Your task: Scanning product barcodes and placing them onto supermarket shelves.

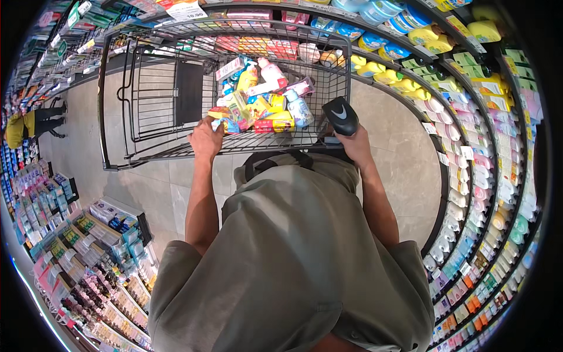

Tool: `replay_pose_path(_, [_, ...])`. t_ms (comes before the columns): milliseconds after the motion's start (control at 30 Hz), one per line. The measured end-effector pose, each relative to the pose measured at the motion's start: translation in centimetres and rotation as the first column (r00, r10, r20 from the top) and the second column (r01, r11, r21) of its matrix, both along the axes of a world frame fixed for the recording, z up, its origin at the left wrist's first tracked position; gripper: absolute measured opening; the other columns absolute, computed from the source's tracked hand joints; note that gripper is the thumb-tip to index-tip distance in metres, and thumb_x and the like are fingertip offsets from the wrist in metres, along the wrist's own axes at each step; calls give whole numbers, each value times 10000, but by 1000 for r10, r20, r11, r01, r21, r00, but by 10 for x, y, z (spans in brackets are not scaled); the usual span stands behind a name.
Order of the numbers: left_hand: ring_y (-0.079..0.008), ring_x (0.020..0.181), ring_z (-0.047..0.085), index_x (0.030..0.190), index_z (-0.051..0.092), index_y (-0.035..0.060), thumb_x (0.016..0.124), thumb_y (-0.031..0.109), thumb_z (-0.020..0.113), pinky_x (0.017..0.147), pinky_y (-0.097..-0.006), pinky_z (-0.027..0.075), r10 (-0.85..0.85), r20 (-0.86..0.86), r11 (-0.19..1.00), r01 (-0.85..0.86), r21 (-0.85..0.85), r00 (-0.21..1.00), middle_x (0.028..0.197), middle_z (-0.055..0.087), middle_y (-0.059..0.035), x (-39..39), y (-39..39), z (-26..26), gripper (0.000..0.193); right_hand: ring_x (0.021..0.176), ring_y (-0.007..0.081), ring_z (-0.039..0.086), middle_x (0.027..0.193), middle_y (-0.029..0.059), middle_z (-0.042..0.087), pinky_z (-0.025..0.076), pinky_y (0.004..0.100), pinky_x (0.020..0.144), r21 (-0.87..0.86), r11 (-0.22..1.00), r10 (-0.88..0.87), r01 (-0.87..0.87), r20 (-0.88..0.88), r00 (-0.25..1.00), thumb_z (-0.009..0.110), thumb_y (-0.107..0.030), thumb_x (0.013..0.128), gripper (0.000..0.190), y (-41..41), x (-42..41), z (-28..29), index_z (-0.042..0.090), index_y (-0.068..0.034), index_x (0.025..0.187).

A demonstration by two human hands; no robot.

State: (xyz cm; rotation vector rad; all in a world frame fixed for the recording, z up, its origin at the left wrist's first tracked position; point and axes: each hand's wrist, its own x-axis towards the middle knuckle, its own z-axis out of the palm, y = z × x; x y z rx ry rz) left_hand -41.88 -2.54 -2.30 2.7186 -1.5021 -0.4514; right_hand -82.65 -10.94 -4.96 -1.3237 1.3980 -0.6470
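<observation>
My left hand (206,137) reaches over the near side of a black wire shopping cart (151,154), its thumb and fingers around the left end of a small blue box (228,126). An orange-and-yellow box (219,112) lies just beyond those fingers. In my right hand (357,144) is a black handheld barcode scanner (341,116), held upright by the cart's right end. Between the hands is a pile of goods: a pale blue pump bottle (299,110), a yellow pump bottle (248,77), a pink bottle (270,70) and a red-and-yellow box (273,125).
Curved-looking store shelves (462,176) packed with bottles run along the right and far side. Display racks (101,237) stand at lower left. A person in a yellow top (20,128) is at far left on the grey tiled floor (391,176). A price sign (187,11) hangs beyond the cart.
</observation>
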Motion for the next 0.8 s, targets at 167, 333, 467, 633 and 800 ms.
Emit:
replay_pose_path(167, [-328, 968, 691, 1059, 688, 115, 853, 400, 677, 804, -466, 524, 146, -33, 989, -145, 37, 989, 1029, 728, -104, 13, 30, -3, 352, 877, 123, 662, 951, 81, 731, 516, 292, 800, 115, 993, -32, 33, -9, 999, 758, -64, 810, 289, -1, 10, -5, 663, 22, 1068])
replay_pose_path(333, [-332, 968, 705, 1131, 684, 118, 876, 418, 656, 834, -462, 547, 270, -2, 960, -269, 72, 963, 1065, 729, -138, 10, 24, 2, 395, 792, 104, 618, 873, 28, 696, 493, 284, 722, 169, 985, 18, -28, 57, 998, 753, -77, 817, 228, -9, 8, -11, 687, -7, 1023])
replay_pose_path(467, [-347, 969, 702, 1129, 685, 121, 872, 394, 652, 840, -467, 541, 278, 41, 959, -279, 42, 960, 1059, 729, -142, 10, 26, -1, 376, 755, 76, 570, 837, -17, 657, 466, 269, 679, 228, 971, 54, -76, 101, 993, 747, -85, 825, 189, -10, 10, -5, 697, -26, 997])
replay_pose_path(633, [-349, 977, 699, 1135, 673, 113, 879, 375, 647, 850, -471, 535, 286, 45, 957, -288, 46, 957, 1066, 726, -144, 5, 32, 6, 368, 802, 78, 565, 899, -27, 653, 466, 269, 729, 227, 968, 93, -107, 68, 993, 748, -77, 835, 198, -6, 12, -2, 677, -24, 1012])
replay_pose_path(800, [-343, 984, 700, 1128, 662, 111, 883, 382, 646, 845, -474, 536, 271, 77, 957, -277, 82, 959, 1068, 721, -145, 3, 43, 2, 365, 786, 86, 569, 878, -18, 649, 468, 272, 714, 191, 976, 84, -102, 98, 992, 736, -71, 833, 179, 10, 9, -4, 673, -14, 990])
